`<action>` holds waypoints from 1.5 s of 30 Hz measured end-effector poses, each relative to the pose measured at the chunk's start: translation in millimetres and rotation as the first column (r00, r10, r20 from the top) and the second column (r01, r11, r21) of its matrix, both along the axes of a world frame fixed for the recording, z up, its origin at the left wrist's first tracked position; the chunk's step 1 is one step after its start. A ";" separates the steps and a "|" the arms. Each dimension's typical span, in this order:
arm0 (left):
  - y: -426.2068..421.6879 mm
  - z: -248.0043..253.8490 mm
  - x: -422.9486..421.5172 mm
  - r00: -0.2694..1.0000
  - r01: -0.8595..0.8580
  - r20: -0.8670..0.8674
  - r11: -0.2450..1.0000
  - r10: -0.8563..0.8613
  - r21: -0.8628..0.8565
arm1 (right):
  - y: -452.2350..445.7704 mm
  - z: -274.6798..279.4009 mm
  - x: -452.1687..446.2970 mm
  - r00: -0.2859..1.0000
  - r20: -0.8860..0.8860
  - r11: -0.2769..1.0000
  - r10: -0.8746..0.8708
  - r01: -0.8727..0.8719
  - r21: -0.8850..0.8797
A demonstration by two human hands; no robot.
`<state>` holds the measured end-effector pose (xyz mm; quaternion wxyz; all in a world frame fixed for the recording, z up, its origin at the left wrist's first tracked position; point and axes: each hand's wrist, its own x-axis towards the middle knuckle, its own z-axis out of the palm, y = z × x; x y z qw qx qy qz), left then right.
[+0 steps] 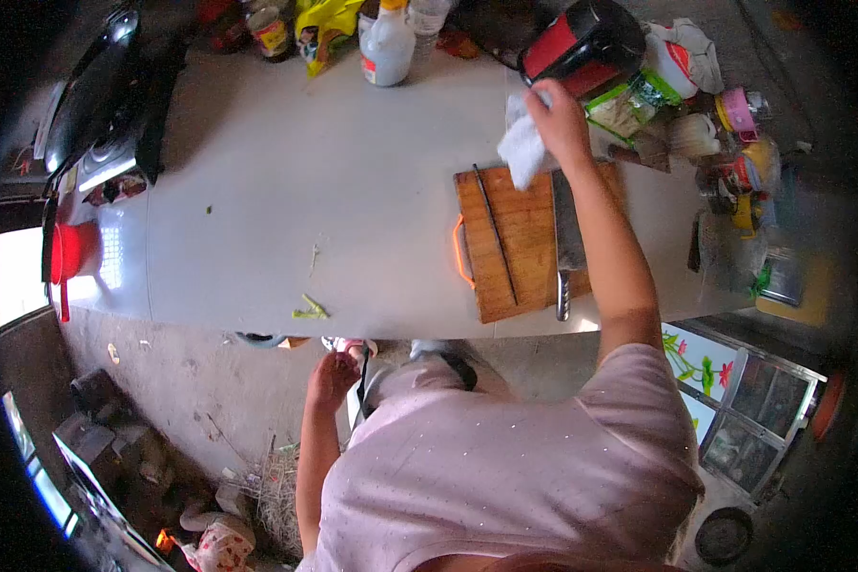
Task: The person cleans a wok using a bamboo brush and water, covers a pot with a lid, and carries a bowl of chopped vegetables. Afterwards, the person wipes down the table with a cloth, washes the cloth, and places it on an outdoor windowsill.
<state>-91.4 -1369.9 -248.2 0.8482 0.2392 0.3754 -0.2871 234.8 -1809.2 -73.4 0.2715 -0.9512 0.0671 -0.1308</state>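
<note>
My right hand (pixel 558 119) reaches over the far right part of the table and pinches a white cloth (pixel 522 148), which hangs down from the fingers. Just below the cloth lies a wooden cutting board (pixel 524 253) with an orange handle. On the board rest a thin dark stick (pixel 495 234) and a large knife (pixel 566 229), partly covered by my right forearm. My left hand (pixel 334 377) hangs low beside my body, off the table's near edge; its fingers are too small and dark to make out.
Green vegetable scraps (pixel 311 307) lie near the front edge of the white table (pixel 324 172). A red and black appliance (pixel 586 48), a green packet (pixel 631 103) and several jars crowd the right back. A white bottle (pixel 387 48) stands at the back, a black stove (pixel 105 105) at left.
</note>
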 end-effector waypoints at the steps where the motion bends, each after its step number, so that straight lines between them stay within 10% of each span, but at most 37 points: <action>1: 1.7 -10.3 -8.1 0.999 0.005 0.048 1.000 -0.006 0.026 | -8.2 -1.5 15.3 0.997 0.016 0.995 -0.071 0.069 0.068; 7: -12.4 22.7 -1.9 0.999 -0.011 -0.032 0.999 0.010 -0.032 | -47.3 -129.1 85.7 0.999 0.030 0.999 0.009 -0.011 0.042; 8: -18.1 30.3 2.2 0.995 -0.035 -0.088 0.999 0.037 0.021 | -36.0 -129.7 81.4 0.899 -0.437 1.000 0.000 0.001 0.001; 9: -23.9 38.0 6.3 0.988 -0.057 -0.142 0.995 0.067 0.076 | -33.6 -197.2 83.7 0.917 -0.375 0.958 -0.137 0.026 -0.287; 16: -11.2 19.5 10.2 0.978 -0.083 -0.188 0.996 0.086 0.024 | 110.2 -192.5 97.2 0.905 -0.316 0.945 -0.284 0.208 -0.253; 24: -3.6 31.1 29.7 0.984 -0.071 -0.159 0.994 0.084 0.087 | 243.9 -165.6 -3.4 0.935 -0.305 0.980 0.179 -0.196 -0.028; 27: 0.4 28.5 34.2 0.985 -0.047 -0.161 0.993 0.064 0.108 | 245.0 -173.1 -25.8 0.831 0.051 0.813 0.554 -0.553 0.183; 31: 3.3 19.6 34.9 0.989 -0.062 -0.134 0.997 0.069 0.055 | 123.3 -101.2 12.8 0.998 -0.042 0.817 -0.035 0.053 0.574; 34: -4.7 26.1 34.1 0.984 -0.079 -0.158 0.997 0.082 0.025 | -34.5 -195.4 77.6 0.913 0.214 0.921 -0.349 0.376 -0.104; 37: -10.3 21.7 25.2 0.985 -0.072 -0.156 0.997 0.074 0.015 | -109.0 -204.2 83.7 0.918 0.203 0.850 -0.341 0.394 -0.350; 45: -11.1 -3.0 17.8 0.999 -0.036 -0.014 0.995 0.038 0.090 | -85.1 -203.3 79.7 0.962 -0.009 0.941 -0.273 0.265 -0.212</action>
